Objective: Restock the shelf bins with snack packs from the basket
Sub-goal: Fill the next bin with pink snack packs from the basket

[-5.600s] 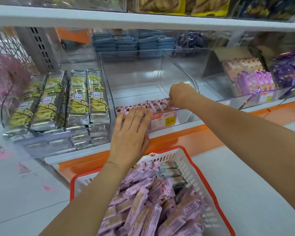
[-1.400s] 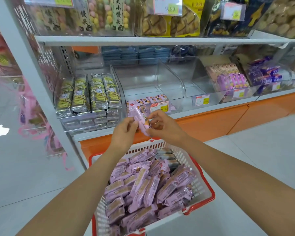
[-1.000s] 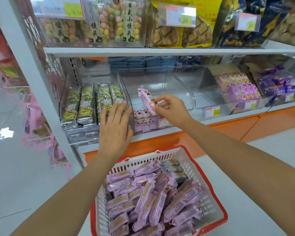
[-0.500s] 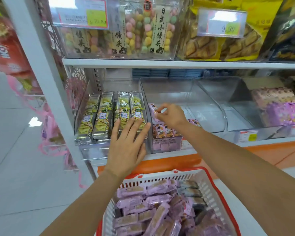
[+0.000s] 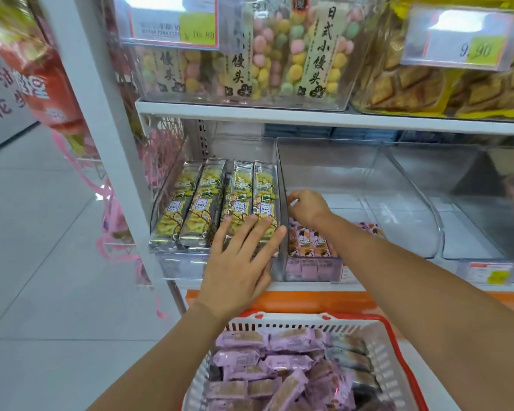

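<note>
Sunk lower and further left inside bin (image 5: 353,173) than half a second ago: right hand (image 5: 307,207), now hard by the left wall, just above the back of row (image 5: 309,247). No longer shows the pack pinched up at the fingertips then; probably hidden under the palm or already set on the row. Cannot tell, with fingers curled toward the wall, whether gripping that pack or nothing. Left of that grip and nearer the body, finds left hand (image 5: 241,262) flat, fingers straight and spread, holding nothing, laid over the front of neighbour bin (image 5: 190,265) with its yellow packs (image 5: 208,203), much as before; cannot tell whether truly pressing. Places the row directly below the right grip, running rightward from it along the bin front, each piece seemingly stood on end and leaning back, long axis up and away, face forward. Shows bin floor through clear plastic behind and right of the grip. For the next one, means going back to basket (image 5: 309,325), below and toward the body from both grips, with pink packs (image 5: 261,363) heaped at mixed angles, many lying roughly left to right. Puts the left hand nearer the basket, the right deeper in the shelf; likely calls for lifting the right clear of the bin's front lip first.
</note>
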